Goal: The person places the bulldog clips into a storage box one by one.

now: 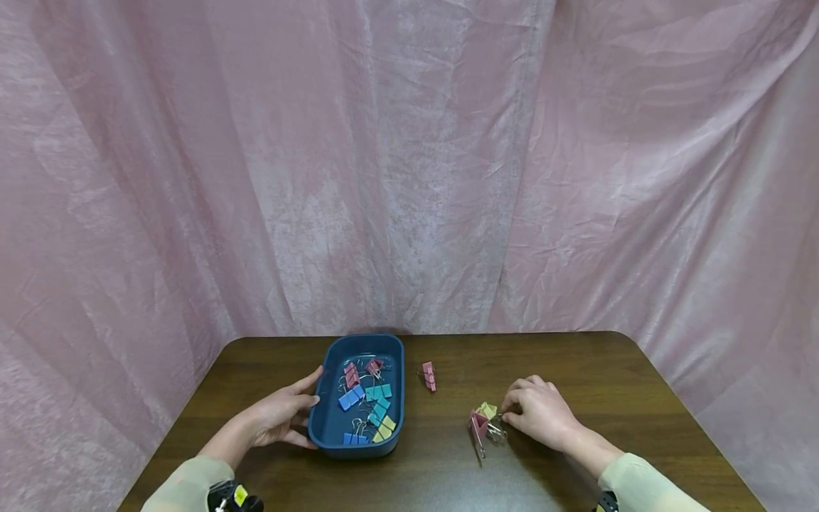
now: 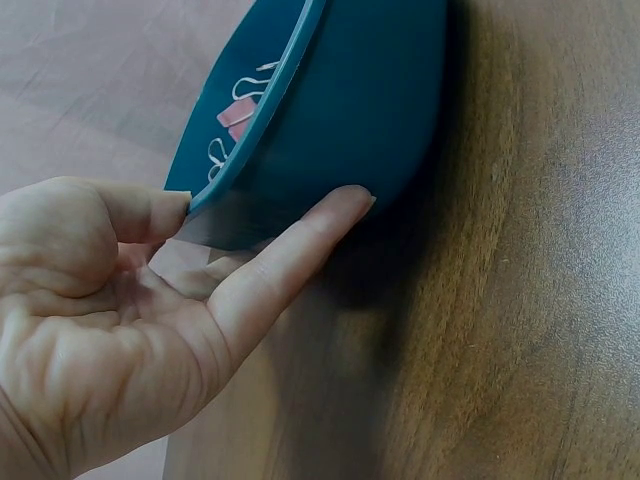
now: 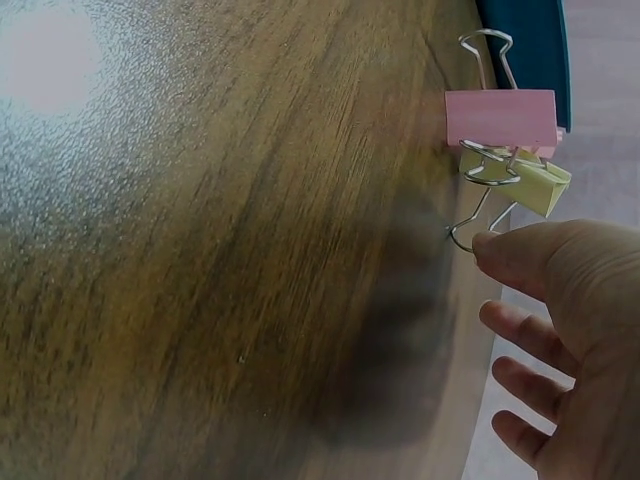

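Observation:
In the head view, my left hand rests against the left side of a blue plastic box. Its fingers are mostly straight along the outer wall, with fingertips at the rim in the left wrist view. Pink, blue, teal and yellow binder clips lie inside. To the right of the box, my right hand pinches a wire handle of a yellow binder clip; the thumb shows at the handle, the index fingertip is hidden. A pink binder clip with its handle spread stands close against the yellow one.
Another pink clip group lies on the brown wooden table, right of the box. Behind the table hangs a pink curtain. The table's far corners are rounded.

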### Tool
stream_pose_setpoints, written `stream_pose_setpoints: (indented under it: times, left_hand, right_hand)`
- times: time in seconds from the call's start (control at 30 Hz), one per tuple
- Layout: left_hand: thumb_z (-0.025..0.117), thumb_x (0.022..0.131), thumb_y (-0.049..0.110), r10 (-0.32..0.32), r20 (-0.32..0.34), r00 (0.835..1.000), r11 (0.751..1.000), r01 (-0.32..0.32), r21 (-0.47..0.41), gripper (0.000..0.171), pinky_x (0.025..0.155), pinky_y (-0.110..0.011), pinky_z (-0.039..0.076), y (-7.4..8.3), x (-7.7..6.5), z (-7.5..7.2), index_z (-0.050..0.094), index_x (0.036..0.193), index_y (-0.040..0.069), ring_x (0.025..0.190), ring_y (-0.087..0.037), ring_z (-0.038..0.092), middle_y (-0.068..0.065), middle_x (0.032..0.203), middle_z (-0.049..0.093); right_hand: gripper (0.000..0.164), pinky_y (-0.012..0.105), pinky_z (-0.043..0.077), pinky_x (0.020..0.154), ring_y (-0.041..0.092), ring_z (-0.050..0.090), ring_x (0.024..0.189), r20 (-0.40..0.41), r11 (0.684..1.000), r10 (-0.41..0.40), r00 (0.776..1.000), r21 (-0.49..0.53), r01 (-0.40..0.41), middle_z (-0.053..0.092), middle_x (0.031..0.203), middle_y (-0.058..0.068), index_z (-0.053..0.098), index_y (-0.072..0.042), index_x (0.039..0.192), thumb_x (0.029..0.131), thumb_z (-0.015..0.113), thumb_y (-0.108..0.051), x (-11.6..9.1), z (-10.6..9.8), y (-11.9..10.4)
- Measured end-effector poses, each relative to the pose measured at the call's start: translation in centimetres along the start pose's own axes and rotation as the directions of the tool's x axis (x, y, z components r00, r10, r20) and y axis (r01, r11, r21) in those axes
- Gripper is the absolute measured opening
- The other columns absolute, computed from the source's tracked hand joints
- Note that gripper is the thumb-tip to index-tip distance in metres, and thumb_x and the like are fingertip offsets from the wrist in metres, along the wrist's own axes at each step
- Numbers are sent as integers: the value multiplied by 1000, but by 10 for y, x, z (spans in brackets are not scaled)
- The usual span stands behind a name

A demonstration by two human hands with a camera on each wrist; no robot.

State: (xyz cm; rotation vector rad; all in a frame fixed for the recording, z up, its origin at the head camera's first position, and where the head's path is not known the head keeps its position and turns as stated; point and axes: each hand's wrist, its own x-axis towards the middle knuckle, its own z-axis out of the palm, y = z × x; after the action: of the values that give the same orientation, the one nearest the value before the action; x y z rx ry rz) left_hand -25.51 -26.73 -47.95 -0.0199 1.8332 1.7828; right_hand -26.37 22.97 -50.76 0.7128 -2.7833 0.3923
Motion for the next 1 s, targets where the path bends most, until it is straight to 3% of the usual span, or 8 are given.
stream_pose_setpoints:
  times: [1.0]
  left_hand:
    - [43,110,15,-27,-29,999,1000,27,10,70,79,-65,55,3,0,1,2,166,23,112,-48,64,-39,141,43]
  right_hand:
    - [17,46,46,80,20,56,92,-2,993,-87,996,-83,87,65,91,-12,73,-29,73,78,87,-21,6,4,0]
